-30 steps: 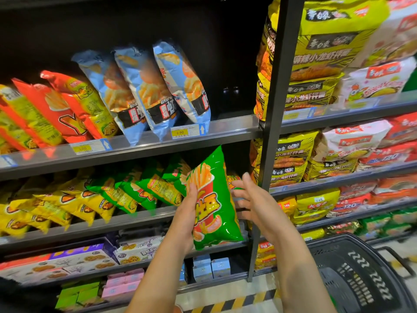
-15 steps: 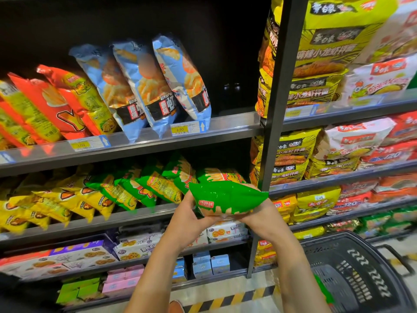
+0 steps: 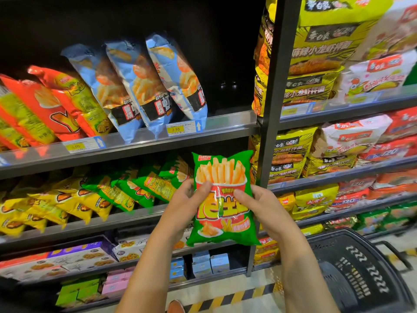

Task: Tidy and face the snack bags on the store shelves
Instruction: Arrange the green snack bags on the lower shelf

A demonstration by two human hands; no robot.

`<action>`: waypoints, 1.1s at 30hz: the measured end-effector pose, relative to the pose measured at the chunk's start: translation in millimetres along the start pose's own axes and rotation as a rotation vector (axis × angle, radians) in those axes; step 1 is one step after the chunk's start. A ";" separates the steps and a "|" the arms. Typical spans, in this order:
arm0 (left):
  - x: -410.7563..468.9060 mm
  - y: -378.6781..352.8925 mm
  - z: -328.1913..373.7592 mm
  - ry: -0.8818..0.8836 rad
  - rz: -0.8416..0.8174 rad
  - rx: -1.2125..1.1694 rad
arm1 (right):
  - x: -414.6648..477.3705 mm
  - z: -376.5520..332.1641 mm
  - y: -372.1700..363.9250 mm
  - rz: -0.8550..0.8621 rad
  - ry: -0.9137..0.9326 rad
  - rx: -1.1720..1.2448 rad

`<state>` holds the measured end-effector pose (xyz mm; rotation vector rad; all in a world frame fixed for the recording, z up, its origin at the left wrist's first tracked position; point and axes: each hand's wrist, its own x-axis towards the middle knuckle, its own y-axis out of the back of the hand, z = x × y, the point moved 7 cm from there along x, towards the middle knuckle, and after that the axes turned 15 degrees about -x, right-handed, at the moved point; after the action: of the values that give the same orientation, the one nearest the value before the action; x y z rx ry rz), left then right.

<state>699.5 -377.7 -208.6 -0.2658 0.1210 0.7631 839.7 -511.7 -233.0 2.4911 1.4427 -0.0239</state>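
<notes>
The snack bag point(image 3: 222, 197) stands upright between the left hand point(image 3: 185, 203) and the right hand point(image 3: 262, 205), in front of the middle shelf point(image 3: 126, 219). To its left, a row of bags point(image 3: 135, 188) leans on this shelf. On the shelf above point(image 3: 144, 143), three bags point(image 3: 140, 86) lean to the left, and further bags point(image 3: 56, 105) are at their left. A post point(image 3: 274, 91) stands just to the right of the held bag. Noodle packs point(image 3: 316, 71) are stacked to the right of the post. A basket point(image 3: 361, 272) is at the lower right, below the right forearm.
</notes>
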 end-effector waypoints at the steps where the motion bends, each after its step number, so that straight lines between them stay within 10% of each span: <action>1: 1.4 -2.3 -2.4 0.065 0.009 -0.024 | 0.0 -0.7 -1.1 -0.019 -0.050 0.043; 13: -7.5 -15.1 -6.7 0.289 0.059 -0.211 | 6.6 5.1 -6.1 -0.046 -0.264 0.197; 26: -6.7 6.5 17.4 -0.251 0.317 0.054 | 1.5 8.6 -7.7 0.179 -0.074 0.321; 33: -11.7 -29.0 15.6 -0.196 0.016 0.141 | 3.1 -13.8 -9.3 0.276 0.087 0.010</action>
<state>711.5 -401.2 -185.7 -0.0555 -0.0092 0.7882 831.7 -501.5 -222.1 2.7064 1.1172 0.1315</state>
